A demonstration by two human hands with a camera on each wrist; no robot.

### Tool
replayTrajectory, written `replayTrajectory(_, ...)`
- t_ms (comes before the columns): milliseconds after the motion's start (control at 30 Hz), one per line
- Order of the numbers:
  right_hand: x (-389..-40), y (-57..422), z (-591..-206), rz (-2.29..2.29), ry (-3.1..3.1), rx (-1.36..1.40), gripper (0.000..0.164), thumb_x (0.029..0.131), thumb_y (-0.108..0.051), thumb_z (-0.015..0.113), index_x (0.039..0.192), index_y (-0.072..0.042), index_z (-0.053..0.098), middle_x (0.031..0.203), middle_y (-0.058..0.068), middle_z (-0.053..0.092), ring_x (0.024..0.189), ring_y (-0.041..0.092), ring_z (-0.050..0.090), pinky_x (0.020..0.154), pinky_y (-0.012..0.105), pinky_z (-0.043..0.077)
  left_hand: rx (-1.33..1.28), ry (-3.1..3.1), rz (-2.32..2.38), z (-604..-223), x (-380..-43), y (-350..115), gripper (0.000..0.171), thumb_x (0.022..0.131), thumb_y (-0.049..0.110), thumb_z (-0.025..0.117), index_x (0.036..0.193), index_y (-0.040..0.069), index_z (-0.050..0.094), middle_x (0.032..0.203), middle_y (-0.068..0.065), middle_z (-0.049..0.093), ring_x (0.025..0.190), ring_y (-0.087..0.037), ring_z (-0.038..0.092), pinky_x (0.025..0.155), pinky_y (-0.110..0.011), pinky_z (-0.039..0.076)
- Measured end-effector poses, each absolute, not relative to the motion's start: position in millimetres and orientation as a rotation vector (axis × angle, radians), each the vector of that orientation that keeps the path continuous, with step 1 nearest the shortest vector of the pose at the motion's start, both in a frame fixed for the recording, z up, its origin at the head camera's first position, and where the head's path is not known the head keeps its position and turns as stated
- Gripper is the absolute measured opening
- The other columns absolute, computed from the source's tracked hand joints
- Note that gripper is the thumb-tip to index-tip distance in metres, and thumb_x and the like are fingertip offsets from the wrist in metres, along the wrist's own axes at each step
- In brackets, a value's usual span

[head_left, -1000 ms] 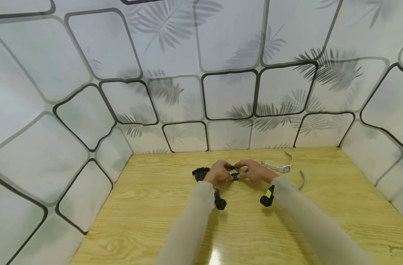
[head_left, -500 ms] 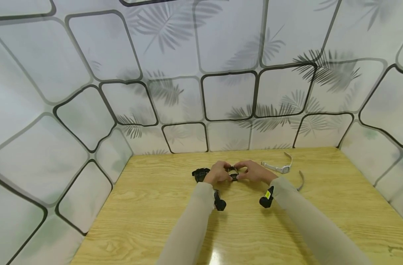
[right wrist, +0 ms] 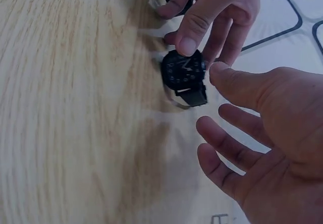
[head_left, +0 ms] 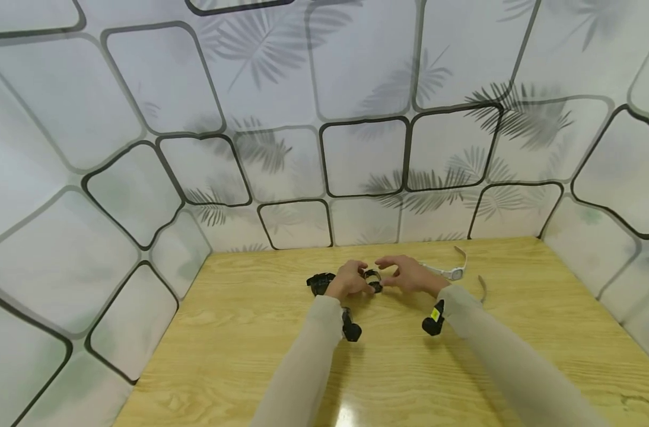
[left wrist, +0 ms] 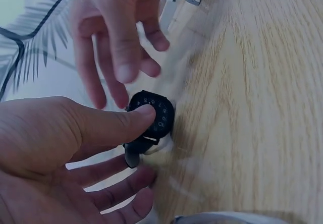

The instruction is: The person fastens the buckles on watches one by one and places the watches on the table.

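A black wristwatch (head_left: 377, 287) with a round numbered dial stands between the two hands, close over the wooden table (head_left: 282, 356). My left hand (head_left: 349, 280) pinches it, the thumb (left wrist: 144, 114) lying across the dial (left wrist: 160, 120) and the fingers behind. Part of the strap (right wrist: 196, 96) curves away below the case. My right hand (head_left: 410, 276) is just to the right, fingers spread and loosely bent. Its thumb tip (right wrist: 218, 72) is right at the crown side of the case, while its other fingers (right wrist: 222, 143) hold nothing.
Another black watch (head_left: 319, 283) lies left of the left hand. A white watch (head_left: 455, 273) lies beyond the right wrist, partly covered by that hand. A grey strap (head_left: 483, 288) shows past the right forearm. Patterned cloth walls (head_left: 367, 219) border the table's back and sides.
The right hand's fingers, earlier on the watch at its far and near ends, have lifted and spread away from it. The left hand keeps its hold. The head view has shifted slightly.
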State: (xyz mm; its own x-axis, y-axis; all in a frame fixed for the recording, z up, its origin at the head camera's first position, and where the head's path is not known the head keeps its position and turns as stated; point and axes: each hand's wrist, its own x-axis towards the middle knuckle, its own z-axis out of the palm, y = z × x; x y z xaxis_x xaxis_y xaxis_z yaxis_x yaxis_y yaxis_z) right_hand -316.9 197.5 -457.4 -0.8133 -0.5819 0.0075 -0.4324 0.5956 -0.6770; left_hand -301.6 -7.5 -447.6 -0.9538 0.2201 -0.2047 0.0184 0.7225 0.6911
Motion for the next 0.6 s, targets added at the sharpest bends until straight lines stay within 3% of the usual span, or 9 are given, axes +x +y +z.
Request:
replayTrajectory(100, -313, 206, -451, -1.033, 2.663, -0.888, 0.051, 0.101, -0.019, 0.068, 0.147, -0.001, 0.053, 0.138, 0.022, 0.061, 0.107, 0.038, 0.068, 0.09, 0.051, 0.056, 0.178, 2.659, 1.161, -445, -300, -4, 0.064, 0.091, 0.015, 0.082, 0.147, 0.005, 0.054, 0.144, -0.02, 0.056, 0.128, -0.036, 0.057, 0.101, -0.049, 0.052)
replayTrajectory(233, -308, 221, -441, -1.038, 2.713, -0.924, 0.047, 0.102, -0.024, 0.068, 0.143, -0.004, 0.057, 0.135, 0.02, 0.063, 0.1, 0.031, 0.069, 0.088, 0.051, 0.057, 0.14, 2.701, 1.363, -437, -298, 2, 0.055, 0.092, 0.011, 0.079, 0.142, 0.004, 0.058, 0.14, -0.024, 0.057, 0.12, -0.038, 0.061, 0.092, -0.045, 0.057)
replayTrajectory(333, -305, 233, -436, -1.036, 2.749, -0.923, 0.044, 0.102, -0.026, 0.067, 0.141, -0.007, 0.059, 0.133, 0.019, 0.064, 0.096, 0.028, 0.069, 0.085, 0.049, 0.057, 0.124, 2.759, 1.418, -432, -298, 9, 0.05, 0.091, 0.011, 0.079, 0.137, 0.003, 0.061, 0.134, -0.023, 0.06, 0.116, -0.036, 0.062, 0.086, -0.041, 0.058)
replayTrajectory(600, -292, 271, -431, -1.047, 2.871, -0.854, 0.039, 0.102, -0.024, 0.068, 0.137, -0.006, 0.063, 0.122, 0.016, 0.07, 0.091, 0.027, 0.069, 0.08, 0.048, 0.058, 0.149, 2.723, 1.504, -430, -290, 34, 0.044, 0.09, 0.012, 0.081, 0.131, 0.008, 0.065, 0.129, -0.021, 0.063, 0.115, -0.035, 0.06, 0.086, -0.044, 0.058)
